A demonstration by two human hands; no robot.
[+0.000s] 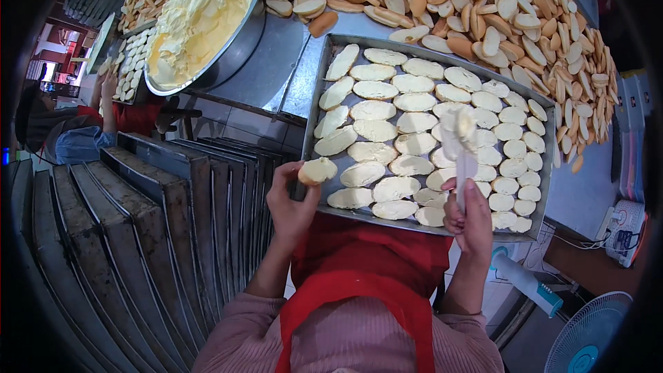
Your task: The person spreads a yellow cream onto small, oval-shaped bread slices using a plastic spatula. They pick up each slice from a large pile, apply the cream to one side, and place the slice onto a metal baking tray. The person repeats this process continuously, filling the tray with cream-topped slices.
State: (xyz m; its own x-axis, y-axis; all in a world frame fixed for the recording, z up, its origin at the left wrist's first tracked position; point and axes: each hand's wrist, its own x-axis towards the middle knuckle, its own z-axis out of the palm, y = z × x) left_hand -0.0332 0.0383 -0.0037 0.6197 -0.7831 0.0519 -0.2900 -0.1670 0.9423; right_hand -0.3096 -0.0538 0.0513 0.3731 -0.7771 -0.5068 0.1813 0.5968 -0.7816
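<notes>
Between the thumb and fingers of my left hand (pixel 291 206) is a small oval bread slice (pixel 318 170), its pale top partly spread with cream. My right hand (pixel 471 220) grips the handle of a whitish spatula (pixel 467 166), whose blade carries a lump of pale yellow cream (pixel 465 126). The spatula is above a large metal tray (pixel 545 166) lined with rows of cream-covered bread slices (pixel 374 130). My left hand is at the tray's near left corner. A big steel bowl (pixel 257 10) of whipped cream (pixel 207 21) tilts at the upper left.
Loose bread slices (pixel 511 7) are heaped along the far side of the metal table (pixel 269 62). Stacked dark trays (pixel 138 207) stand on edge at my left. Another person (pixel 83 139) works beyond them near a second filled tray (pixel 135 62). A fan (pixel 590 335) is at the lower right.
</notes>
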